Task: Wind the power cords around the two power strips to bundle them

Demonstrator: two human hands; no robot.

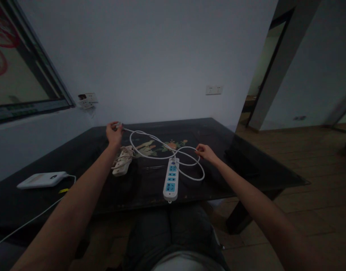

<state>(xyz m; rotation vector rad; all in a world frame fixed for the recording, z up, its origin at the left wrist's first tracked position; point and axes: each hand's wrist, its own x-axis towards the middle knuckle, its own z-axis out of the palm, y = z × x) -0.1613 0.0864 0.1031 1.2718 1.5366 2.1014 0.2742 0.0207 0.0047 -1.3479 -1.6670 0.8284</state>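
A white power strip with blue sockets (171, 179) lies on the dark glass table (246, 158) in front of me. Its white cable (161, 148) loops across the tabletop. My left hand (114, 132) is closed on the plug end of that cable, lifted over the far left part of the table. My right hand (206, 152) pinches the cable's loop to the right of the strip. A second, cream-coloured power strip (122, 161) with its cord wound round it lies just below my left hand.
A flat white device (42, 179) with a white lead sits at the table's left edge. Wall sockets (214, 90) are on the far wall, and more sockets (87, 99) at the left. A doorway (263, 67) and wooden floor (317, 177) lie to the right.
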